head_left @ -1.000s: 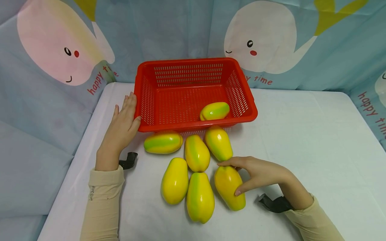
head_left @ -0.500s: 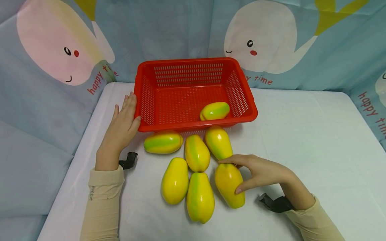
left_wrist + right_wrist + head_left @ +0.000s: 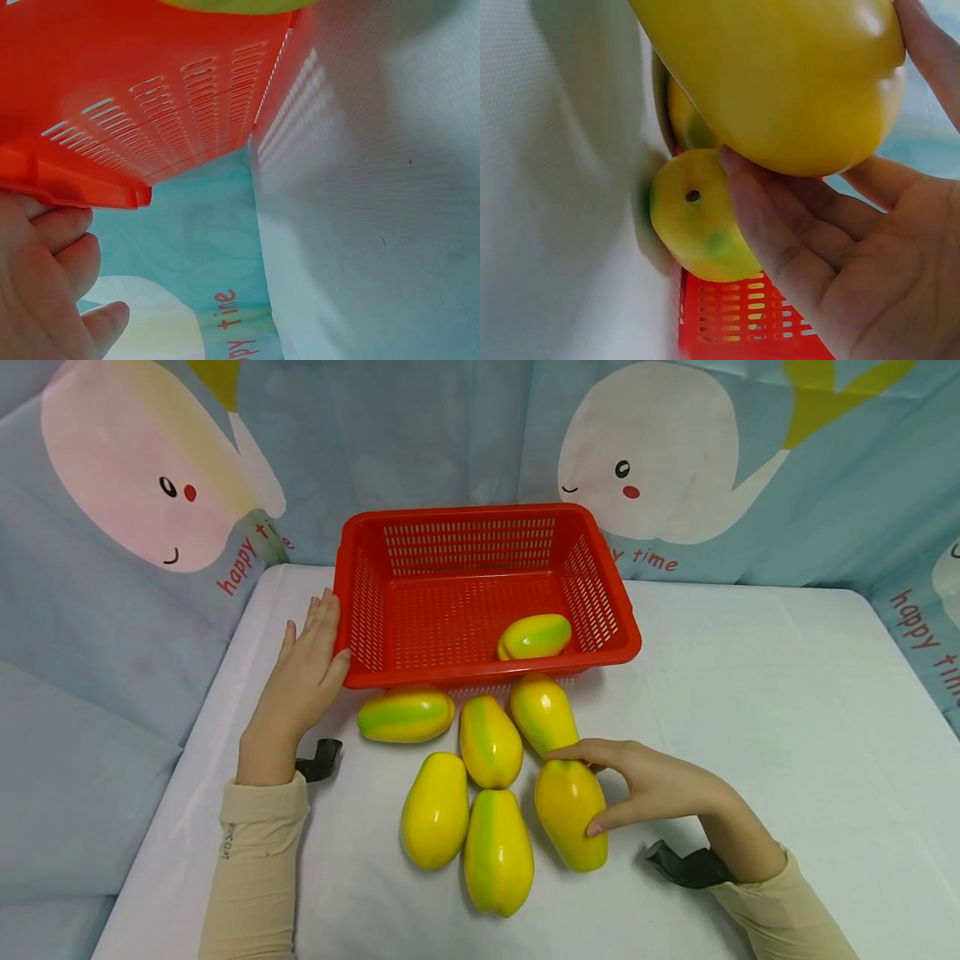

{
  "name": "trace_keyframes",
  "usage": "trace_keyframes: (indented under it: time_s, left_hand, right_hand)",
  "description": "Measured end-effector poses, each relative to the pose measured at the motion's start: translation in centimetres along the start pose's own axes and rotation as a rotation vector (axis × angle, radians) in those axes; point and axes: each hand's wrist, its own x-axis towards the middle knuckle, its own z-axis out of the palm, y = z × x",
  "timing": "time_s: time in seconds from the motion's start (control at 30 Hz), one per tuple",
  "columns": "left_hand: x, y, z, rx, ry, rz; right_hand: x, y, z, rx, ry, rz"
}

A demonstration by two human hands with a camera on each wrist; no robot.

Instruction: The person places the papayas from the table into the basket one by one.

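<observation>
Now, on the table [image 3: 750,710], the red basket [image 3: 442,618]: left hand [image 3: 302,668] straight-fingered against its left side, presumably steadying it; right hand [image 3: 648,787], in front of it, pinching a papaya [image 3: 566,814] between thumb and fingers, likely for secure hold.

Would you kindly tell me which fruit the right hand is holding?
The rightmost fruit outside the red basket; it alone is pinched by the right hand.

And there's the blue curtain [image 3: 420,443], pink whale [image 3: 120,460] smiling on the left, white whale [image 3: 667,452] on the right (red cheeks [image 3: 632,492] on both!), red lettering [image 3: 238,568] beneath, white tabletop [image 3: 757,718] out front.
</observation>
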Motion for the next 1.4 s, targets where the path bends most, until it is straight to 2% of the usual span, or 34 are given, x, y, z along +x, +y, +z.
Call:
trace_keyframes:
  time_s: [0.27, 0.47, 0.8, 1.13, 1.4]
  left_hand:
    - [-0.1, 0.0, 0.1, -0.006, -0.005, 0.016]
    - [0.0, 0.1, 0.1, 0.0, -0.004, 0.002]
    - [0.0, -0.1, 0.0, 0.0, 0.003, 0.002]
    - [0.0, -0.1, 0.1, 0.0, 0.001, 0.003]
    - [0.0, -0.1, 0.1, 0.002, 0.002, -0.003]
  right_hand:
    - [-0.1, 0.1, -0.3, 0.022, 0.039, -0.031]
    - [0.2, -0.1, -0.9, 0.01, 0.082, -0.062]
    - [1.3, -1.3, -2.3, -0.016, 0.126, -0.046]
    - [2.3, -1.9, -3.0, -0.038, 0.147, -0.092]
    - [3.4, -2.1, -3.4, -0.016, 0.204, -0.087]
